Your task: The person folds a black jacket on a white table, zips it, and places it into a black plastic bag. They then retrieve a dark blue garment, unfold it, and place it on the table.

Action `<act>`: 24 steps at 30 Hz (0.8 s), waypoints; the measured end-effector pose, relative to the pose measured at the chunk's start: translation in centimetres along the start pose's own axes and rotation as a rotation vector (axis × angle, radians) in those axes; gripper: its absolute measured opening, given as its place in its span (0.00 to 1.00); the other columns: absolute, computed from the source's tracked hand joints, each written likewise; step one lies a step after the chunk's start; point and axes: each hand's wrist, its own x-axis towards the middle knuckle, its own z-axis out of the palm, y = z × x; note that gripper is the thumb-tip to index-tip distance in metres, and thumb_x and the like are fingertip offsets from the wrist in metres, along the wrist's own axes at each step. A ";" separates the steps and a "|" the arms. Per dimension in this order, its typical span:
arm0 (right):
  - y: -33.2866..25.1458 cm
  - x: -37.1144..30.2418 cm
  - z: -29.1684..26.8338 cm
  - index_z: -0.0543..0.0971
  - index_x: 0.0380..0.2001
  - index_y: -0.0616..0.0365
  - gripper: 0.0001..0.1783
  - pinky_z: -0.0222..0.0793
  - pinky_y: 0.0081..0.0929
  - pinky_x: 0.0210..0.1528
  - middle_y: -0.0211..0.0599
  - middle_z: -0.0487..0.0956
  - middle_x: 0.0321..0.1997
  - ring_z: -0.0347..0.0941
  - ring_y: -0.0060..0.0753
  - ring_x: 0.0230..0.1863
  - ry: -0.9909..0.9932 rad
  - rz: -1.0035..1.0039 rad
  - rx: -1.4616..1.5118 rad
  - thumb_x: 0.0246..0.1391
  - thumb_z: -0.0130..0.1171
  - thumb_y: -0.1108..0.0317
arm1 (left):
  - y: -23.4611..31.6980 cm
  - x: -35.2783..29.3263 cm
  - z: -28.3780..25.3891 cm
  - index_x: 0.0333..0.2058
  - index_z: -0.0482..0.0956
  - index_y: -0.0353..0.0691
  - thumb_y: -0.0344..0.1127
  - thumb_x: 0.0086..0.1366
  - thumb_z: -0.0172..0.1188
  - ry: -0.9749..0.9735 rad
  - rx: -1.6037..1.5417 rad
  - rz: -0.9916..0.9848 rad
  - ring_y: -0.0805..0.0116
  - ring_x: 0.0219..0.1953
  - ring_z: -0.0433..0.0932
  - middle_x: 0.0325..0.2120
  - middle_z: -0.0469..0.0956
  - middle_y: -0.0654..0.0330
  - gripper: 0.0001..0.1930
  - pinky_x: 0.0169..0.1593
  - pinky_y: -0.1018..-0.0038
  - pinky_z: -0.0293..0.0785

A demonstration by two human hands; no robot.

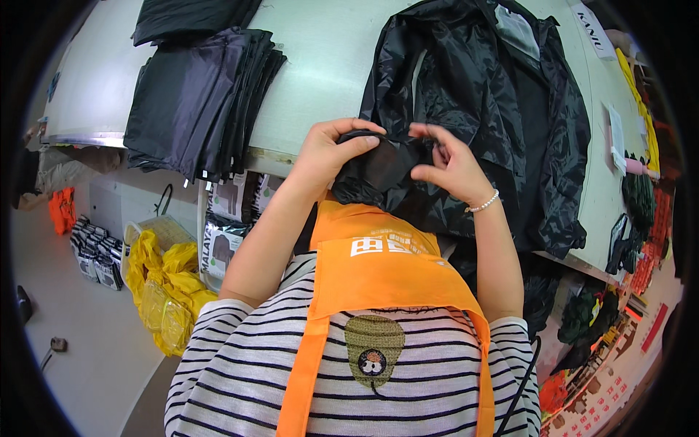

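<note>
A shiny black jacket (466, 95) lies spread on the pale table, its near part hanging over the front edge toward my orange apron (393, 280). My left hand (342, 149) is closed on a bunched piece of the jacket, thumb and index finger pinching its upper edge. Close by on the right is my right hand (455, 167), a beaded bracelet at its wrist. Its thumb and index finger are spread apart over the black cloth, while the other fingers curl inward, slightly blurred. Inside the jacket's collar a pale grey lining patch (517, 33) shows.
Stacked folded black garments (193, 102) stick out past the table edge at left. Below are a basket holding yellow plastic (164, 284), packaged items (222, 240) on a rack, and striped packs (98, 251) on the floor. More dark garments (586, 317) lie under the table at right.
</note>
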 end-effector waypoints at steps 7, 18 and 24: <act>1.2 1.6 3.1 0.68 0.19 0.61 0.10 0.57 0.19 0.23 0.35 0.64 0.15 0.59 0.20 0.19 0.638 -0.292 -0.254 0.34 0.59 0.83 | 0.6 -0.5 3.5 0.49 0.71 0.33 0.27 0.54 0.63 0.059 -0.113 0.097 0.76 0.39 0.75 0.37 0.76 0.61 0.23 0.44 0.80 0.72; -2.6 -1.1 10.4 0.72 0.30 0.58 0.11 0.66 0.26 0.23 0.43 0.71 0.19 0.72 0.37 0.17 0.315 -0.505 -0.386 0.46 0.65 0.69 | -1.0 5.7 -2.3 0.36 0.68 0.37 0.17 0.43 0.58 0.728 0.705 0.613 0.73 0.22 0.70 0.17 0.72 0.61 0.19 0.29 0.73 0.67; -0.5 0.6 2.5 0.71 0.30 0.63 0.09 0.63 0.21 0.23 0.35 0.74 0.21 0.64 0.20 0.20 0.949 -0.385 -0.178 0.49 0.61 0.74 | -1.6 -3.5 5.3 0.42 0.70 0.39 0.25 0.47 0.66 0.043 0.597 0.495 0.83 0.28 0.65 0.27 0.68 0.68 0.21 0.29 0.85 0.63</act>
